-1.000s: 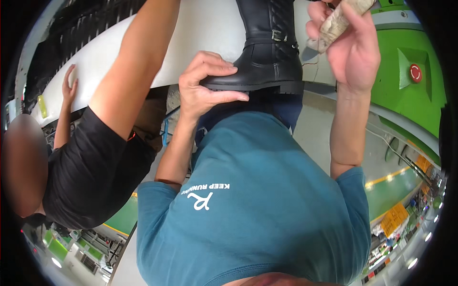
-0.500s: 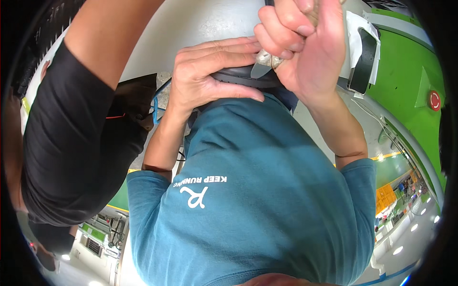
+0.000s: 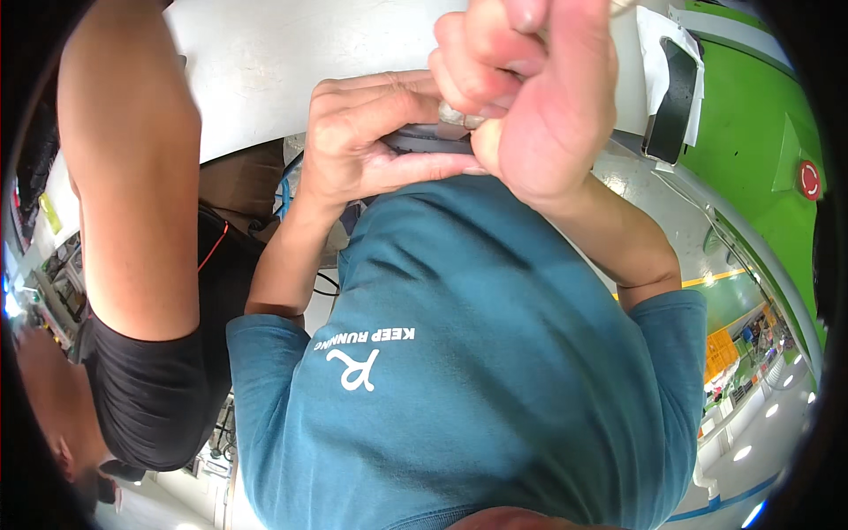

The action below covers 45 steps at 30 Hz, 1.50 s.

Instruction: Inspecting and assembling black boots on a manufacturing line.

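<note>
My left hand (image 3: 367, 132) is closed around a dark curved piece with a ribbed edge, like a shoe sole (image 3: 413, 140). Its fingers lie along the far side and the thumb along the near side. My right hand (image 3: 534, 106) makes a fist around a short flat-bladed tool (image 3: 457, 117) with a pale wrapped handle. The blade end meets the sole beside my left fingertips; my right fingers hide most of the handle. Both hands are close together in front of my chest, at the table's near edge.
Beyond my hands lies a white table (image 3: 274, 71). To the left, a co-worker's bare arm (image 3: 132, 168) with a black sleeve reaches across. On the right stands a green machine (image 3: 742, 115) with a red button (image 3: 808, 179), beside a black flat object (image 3: 673, 102) on white paper.
My right hand has moved left and nearer with the tool, which now covers more of the sole. My left hand has shifted slightly left. The co-worker's arm has swung left.
</note>
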### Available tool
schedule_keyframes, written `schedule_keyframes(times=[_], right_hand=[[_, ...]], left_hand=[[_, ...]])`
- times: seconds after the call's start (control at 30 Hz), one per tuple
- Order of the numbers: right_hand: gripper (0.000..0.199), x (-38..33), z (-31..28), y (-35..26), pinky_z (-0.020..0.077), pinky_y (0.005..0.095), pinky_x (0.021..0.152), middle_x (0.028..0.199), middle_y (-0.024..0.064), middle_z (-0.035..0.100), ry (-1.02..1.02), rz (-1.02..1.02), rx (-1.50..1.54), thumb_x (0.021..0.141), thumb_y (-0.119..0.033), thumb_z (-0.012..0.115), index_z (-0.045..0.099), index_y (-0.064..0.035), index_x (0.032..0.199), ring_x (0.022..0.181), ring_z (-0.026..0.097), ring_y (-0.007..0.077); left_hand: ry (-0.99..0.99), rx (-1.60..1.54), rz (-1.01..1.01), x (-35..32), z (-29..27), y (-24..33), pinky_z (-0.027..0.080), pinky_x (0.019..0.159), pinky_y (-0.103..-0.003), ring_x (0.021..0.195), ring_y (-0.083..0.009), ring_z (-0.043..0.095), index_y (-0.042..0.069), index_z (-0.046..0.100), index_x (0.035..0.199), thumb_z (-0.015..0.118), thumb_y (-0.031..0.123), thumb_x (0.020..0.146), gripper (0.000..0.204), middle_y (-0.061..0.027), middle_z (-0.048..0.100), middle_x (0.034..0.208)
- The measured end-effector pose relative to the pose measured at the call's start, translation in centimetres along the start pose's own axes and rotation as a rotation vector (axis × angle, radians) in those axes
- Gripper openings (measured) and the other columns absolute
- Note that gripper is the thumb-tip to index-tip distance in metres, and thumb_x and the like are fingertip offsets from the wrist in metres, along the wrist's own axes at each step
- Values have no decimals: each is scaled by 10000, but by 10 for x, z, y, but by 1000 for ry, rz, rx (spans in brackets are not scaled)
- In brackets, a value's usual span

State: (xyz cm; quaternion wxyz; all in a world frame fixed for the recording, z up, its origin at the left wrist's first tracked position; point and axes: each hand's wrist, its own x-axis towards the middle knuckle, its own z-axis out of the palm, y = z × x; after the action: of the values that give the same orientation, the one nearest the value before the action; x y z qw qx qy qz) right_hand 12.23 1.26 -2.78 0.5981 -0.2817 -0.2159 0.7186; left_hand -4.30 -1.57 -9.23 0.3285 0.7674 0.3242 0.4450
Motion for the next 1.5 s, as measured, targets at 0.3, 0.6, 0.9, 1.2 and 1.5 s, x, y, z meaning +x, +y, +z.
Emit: schedule_keyframes(times=[0.3, 0.6, 0.9, 1.2, 1.5], right_hand=[[520, 29, -19, -16, 206, 260, 410, 642, -59, 311, -296, 399, -29, 1231, -509, 376, 437, -161, 849, 469, 256, 62], [446, 33, -100, -144, 228, 277, 396, 660, -82, 336, -143, -160, -344, 1179, -533, 501, 494, -181, 905, 457, 259, 78], [436, 33, -172, -62, 544, 505, 978, 1203, 247, 694, 248, -611, -1687, 1143, -378, 599, 696, -41, 1403, 1116, 679, 472], [556, -4, -130, -54, 595, 416, 873, 1247, 164, 745, 209, -444, -1457, 1076, -338, 750, 617, -3, 1499, 1082, 743, 254], [757, -7, -99, 6, 464, 392, 1216, 1580, 140, 572, -42, 150, -228, 1054, -170, 802, 378, -25, 1664, 1440, 570, 232]], left_hand=[[-24, 32, -3, -3, 0, 8, 675, 834, -382, 946, -317, 849, -6, 827, 944, 1058, 210, 673, 416, -176, 854, 1033], [-40, -48, -48, 3, -1, 7, 652, 1025, -434, 1148, -364, 817, -37, 833, 1017, 1022, 99, 713, 382, -221, 840, 1157], [-47, -194, -337, -3, -33, 7, 594, 1104, -411, 1257, -323, 775, -34, 841, 1111, 1004, 71, 756, 404, -220, 820, 1266], [426, -209, -449, -27, -35, -30, 609, 950, -368, 1012, -261, 811, -51, 774, 936, 789, 198, 1040, 270, -211, 836, 1020], [628, -279, -419, -15, -33, -31, 579, 744, -325, 635, -242, 743, -59, 717, 667, 557, 354, 1181, 679, -197, 760, 690]])
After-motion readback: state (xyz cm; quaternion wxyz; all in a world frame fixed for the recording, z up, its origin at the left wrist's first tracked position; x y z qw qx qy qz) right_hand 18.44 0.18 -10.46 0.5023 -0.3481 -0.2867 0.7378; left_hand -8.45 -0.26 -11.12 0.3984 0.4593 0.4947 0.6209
